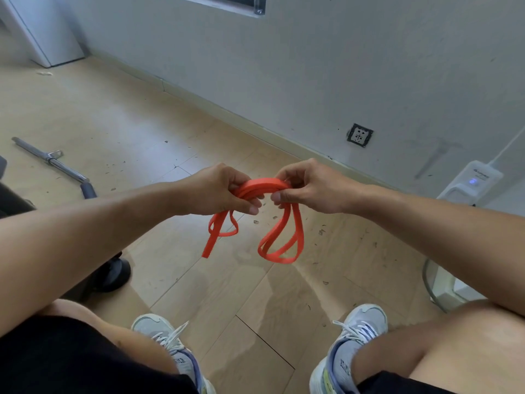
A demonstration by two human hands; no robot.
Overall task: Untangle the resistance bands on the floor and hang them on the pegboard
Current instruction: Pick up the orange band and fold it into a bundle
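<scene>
We had one view only, a wide-angle camera worn on the head. It looked forward and steeply down, close over the left hand (pixel 216 191) and right hand (pixel 309 186), with the knees and shoes at the lower edge. The floor (pixel 127 115) and wall (pixel 312 66) filled the upper frame, lines bowed by the lens

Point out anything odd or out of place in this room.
The wall socket sits crooked in a rough, unfinished cutout. Dark specks of debris litter the floor, and a metal bar lies loose on it. The orange band, held by both hands, is bunched and tangled.
</scene>
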